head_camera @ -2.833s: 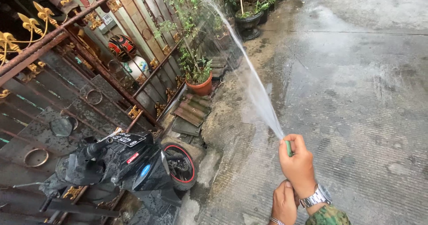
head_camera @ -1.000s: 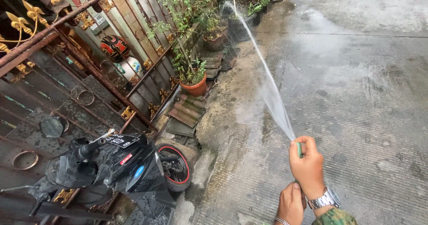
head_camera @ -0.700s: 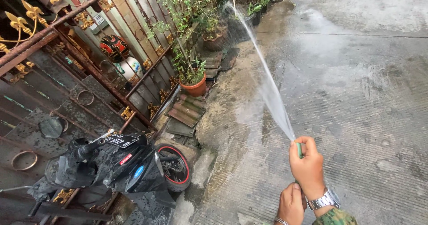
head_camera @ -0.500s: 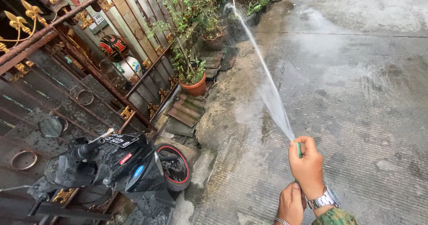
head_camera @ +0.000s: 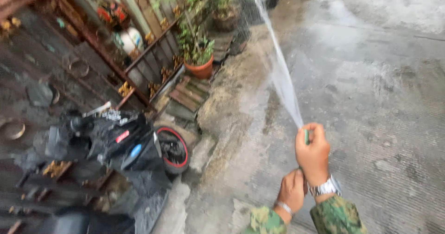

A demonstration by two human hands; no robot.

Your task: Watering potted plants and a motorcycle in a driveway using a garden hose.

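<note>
My right hand [head_camera: 313,153] is closed around the end of a green hose [head_camera: 306,136], thumb pressed over its mouth. A thin fan of water [head_camera: 280,72] shoots up and away toward the potted plants at the top of the view. My left hand [head_camera: 292,191] grips just below the right wrist, where the hose itself is hidden. A silver watch sits on the right wrist and a bracelet on the left. Both sleeves are green camouflage. The picture is motion-blurred.
A black motorbike [head_camera: 125,143] with a red-rimmed wheel [head_camera: 172,149] stands at the left by a rusty ornate gate [head_camera: 69,58]. A plant in an orange pot [head_camera: 199,65] and stacked roof tiles [head_camera: 185,97] line the kerb. Wet concrete [head_camera: 371,90] spreads right.
The view has dropped and blurred. Both hands have risen in the picture, and both camouflage sleeves show now. The water still sprays toward the plants.
</note>
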